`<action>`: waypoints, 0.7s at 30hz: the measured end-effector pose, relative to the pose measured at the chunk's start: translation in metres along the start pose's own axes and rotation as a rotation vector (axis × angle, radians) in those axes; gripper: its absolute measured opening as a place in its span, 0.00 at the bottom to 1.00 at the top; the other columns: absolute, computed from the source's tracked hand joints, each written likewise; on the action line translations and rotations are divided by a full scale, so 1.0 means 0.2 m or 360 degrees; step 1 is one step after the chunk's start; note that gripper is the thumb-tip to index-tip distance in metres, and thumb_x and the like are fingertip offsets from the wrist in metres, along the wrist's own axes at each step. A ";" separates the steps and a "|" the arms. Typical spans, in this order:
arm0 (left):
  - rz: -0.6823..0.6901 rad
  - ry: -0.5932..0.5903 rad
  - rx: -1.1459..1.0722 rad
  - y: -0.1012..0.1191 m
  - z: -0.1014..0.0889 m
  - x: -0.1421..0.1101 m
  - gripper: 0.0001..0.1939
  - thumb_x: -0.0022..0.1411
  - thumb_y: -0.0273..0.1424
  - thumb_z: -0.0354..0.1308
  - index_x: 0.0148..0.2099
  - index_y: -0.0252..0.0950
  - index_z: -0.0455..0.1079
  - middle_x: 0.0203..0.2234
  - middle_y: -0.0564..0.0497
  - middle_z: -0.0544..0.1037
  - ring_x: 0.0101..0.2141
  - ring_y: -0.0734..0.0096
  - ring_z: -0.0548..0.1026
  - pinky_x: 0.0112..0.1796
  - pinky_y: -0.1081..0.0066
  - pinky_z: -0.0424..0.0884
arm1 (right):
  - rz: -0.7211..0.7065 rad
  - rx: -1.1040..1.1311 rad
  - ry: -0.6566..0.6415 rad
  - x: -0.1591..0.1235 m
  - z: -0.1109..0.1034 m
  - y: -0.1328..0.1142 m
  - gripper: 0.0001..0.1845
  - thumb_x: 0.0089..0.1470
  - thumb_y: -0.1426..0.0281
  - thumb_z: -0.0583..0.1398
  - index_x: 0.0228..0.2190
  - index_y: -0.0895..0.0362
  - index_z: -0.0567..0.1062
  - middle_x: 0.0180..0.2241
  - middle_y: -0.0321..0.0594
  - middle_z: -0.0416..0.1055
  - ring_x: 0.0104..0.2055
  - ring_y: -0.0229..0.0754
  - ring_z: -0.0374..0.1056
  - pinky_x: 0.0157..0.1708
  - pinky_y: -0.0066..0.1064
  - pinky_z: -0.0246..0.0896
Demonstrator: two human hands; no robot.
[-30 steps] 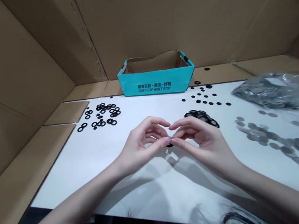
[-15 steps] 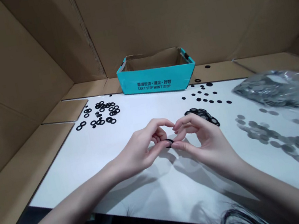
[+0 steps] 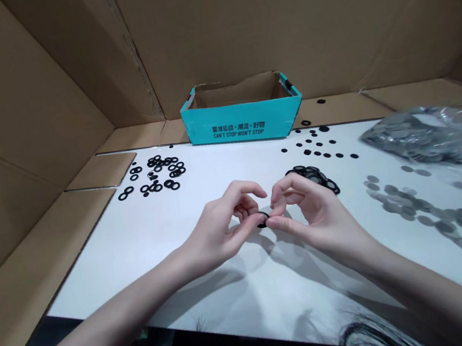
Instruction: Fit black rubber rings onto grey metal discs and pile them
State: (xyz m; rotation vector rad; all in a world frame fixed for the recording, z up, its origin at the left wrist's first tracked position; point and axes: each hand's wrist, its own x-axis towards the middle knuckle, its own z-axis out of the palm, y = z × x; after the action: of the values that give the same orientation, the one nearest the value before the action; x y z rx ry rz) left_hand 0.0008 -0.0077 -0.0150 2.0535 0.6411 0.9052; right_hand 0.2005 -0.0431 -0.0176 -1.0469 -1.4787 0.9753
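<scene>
A black rubber ring (image 3: 262, 220) sits between my fingertips above the white board, partly hidden by them. My left hand (image 3: 223, 228) pinches it from the left with thumb and fingers curled. From the right, my right hand (image 3: 313, 212) holds it with its thumb and forefinger. Whether anything sits inside the ring is hidden. Just behind my right hand lies a heap of black rings and discs (image 3: 312, 177).
A white board (image 3: 107, 260) lies inside a cardboard enclosure (image 3: 38, 70). Black rings (image 3: 160, 175), small black discs (image 3: 316, 147), a teal box (image 3: 244, 123), a plastic bag of grey discs (image 3: 425, 137), and loose grey metal discs (image 3: 445, 219) surround my hands.
The black ring shows more clearly between my fingertips than a second ago. Both hands have shifted slightly, with the fingertips parting a little at the top.
</scene>
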 end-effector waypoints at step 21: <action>-0.0210 -0.0260 -0.0055 0.06 -0.05 0.05 0.12 0.69 0.28 0.58 0.53 0.41 0.64 0.33 0.55 0.73 0.34 0.75 0.75 0.37 0.73 0.72 | 0.0055 0.0068 0.0161 -0.02 0.02 0.03 0.13 0.49 0.70 0.70 0.31 0.51 0.70 0.25 0.29 0.71 0.31 0.39 0.72 0.35 0.33 0.62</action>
State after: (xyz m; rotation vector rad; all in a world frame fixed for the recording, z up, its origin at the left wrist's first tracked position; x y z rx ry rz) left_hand 0.0006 -0.0026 0.0045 2.0042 0.6591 0.6611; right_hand 0.1977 -0.0452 -0.0254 -1.0782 -1.3559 0.9602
